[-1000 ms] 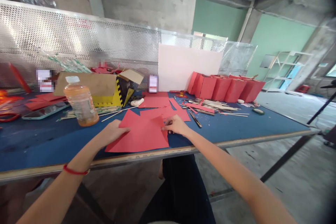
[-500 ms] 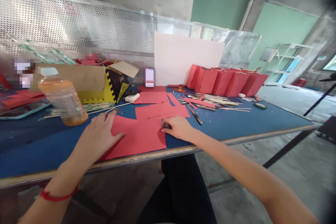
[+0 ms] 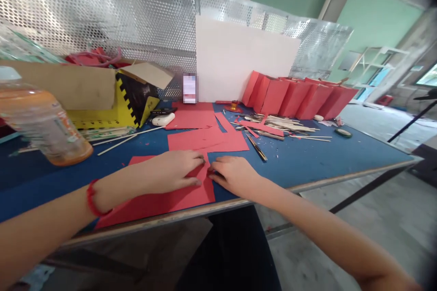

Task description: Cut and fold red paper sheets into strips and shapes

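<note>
Along the near edge of the blue desk [image 3: 300, 161] lies a red sheet [image 3: 191, 195]. The left hand [image 3: 174, 168] reaches across it, thumb and fingers [image 3: 194, 158] parted; the right hand [image 3: 237, 176] curls at its right edge, whether pinching I cannot tell.

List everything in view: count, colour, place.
Table: one, blue-topped, foreground.
Sheets: several, red, table's middle.
Bottle: one, orange, left.
Box: one, brown and yellow, behind bottle.
Screen: one, pale, rear middle.
Board: one, white, rear.
Paper shapes: several, red, right rear.
Sticks: many, pale, before paper shapes.
Slim tool: one, dark, beside sheets.
Rounded item: one, white, beside box.
Oval item: one, dark, table's right.
Mesh: count unclear, silver, rear.
Rack: one, white, far right.
Left hand: one, red wristband, over front sheet.
Right hand: one, bare, front sheet's right edge.
</note>
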Demonstrator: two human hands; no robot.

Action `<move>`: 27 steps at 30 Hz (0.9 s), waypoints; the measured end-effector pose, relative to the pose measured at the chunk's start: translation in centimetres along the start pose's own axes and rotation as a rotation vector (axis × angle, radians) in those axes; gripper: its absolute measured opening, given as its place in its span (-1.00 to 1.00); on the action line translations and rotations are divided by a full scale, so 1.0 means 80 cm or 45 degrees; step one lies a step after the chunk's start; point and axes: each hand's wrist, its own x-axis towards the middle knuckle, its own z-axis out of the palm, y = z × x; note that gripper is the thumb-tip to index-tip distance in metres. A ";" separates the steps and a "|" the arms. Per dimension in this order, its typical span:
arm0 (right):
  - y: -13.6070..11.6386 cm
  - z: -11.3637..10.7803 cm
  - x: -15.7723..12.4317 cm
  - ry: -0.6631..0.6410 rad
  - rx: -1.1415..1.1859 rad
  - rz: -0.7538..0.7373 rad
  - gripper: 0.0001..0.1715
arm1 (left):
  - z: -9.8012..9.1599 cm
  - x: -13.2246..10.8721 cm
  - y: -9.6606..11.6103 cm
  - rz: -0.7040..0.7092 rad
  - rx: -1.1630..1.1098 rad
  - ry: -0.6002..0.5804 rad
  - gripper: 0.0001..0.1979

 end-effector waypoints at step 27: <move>0.062 -0.022 -0.067 0.710 -0.182 0.749 -0.86 | 0.061 -0.002 -0.049 0.111 -0.025 0.266 -0.50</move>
